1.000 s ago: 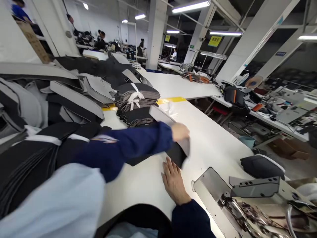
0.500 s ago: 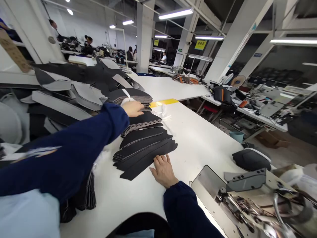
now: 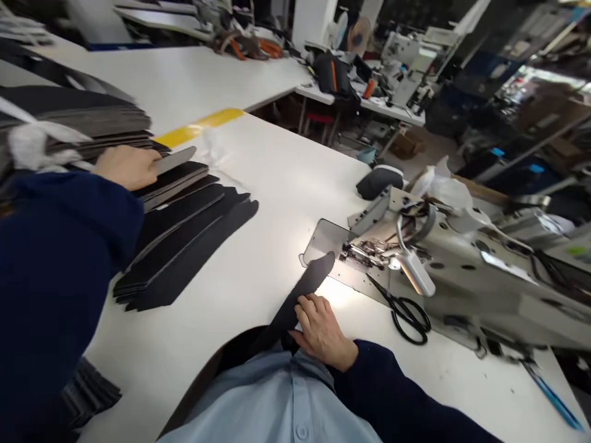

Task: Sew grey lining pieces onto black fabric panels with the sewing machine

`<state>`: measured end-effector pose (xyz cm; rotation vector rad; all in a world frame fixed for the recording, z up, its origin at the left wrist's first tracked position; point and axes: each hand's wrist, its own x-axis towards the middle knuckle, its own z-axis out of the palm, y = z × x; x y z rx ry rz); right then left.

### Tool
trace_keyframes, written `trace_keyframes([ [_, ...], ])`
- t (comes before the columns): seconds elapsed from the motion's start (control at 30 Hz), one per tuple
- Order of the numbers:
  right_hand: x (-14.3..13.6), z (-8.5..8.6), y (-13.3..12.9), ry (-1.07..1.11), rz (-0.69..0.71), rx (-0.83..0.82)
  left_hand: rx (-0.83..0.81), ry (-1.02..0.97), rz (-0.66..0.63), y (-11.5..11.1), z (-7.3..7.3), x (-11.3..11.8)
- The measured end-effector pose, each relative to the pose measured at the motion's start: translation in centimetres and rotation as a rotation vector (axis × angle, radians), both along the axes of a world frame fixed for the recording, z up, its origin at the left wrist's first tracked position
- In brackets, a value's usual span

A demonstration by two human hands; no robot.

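Holding long dark strip (image 3: 300, 295), right hand (image 3: 323, 329) gripping.

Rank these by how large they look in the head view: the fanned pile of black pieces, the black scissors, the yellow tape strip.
1. fanned pile of black pieces, clearly the largest.
2. and 3. black scissors and yellow tape strip look about alike; the tape lies farther from the camera, so no ranking between them.
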<state>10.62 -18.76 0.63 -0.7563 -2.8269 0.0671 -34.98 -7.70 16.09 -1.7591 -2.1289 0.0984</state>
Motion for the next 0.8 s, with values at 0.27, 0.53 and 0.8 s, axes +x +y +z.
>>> trace_keyframes([
  [0.27,-1.0,0.7,1.9,-0.091,-0.017,-0.023,-0.281,-0.141,-0.403,1.3,-2.0,18.4],
  [0.53,0.1,-0.6,4.8,-0.032,-0.079,-0.002,-0.733,-0.17,-0.932,-0.4,-10.9,23.6],
  [0.8,0.5,0.0,7.3,-0.046,-0.153,-0.095,-0.566,-0.133,-0.778,-0.8,-10.7,27.4],
])
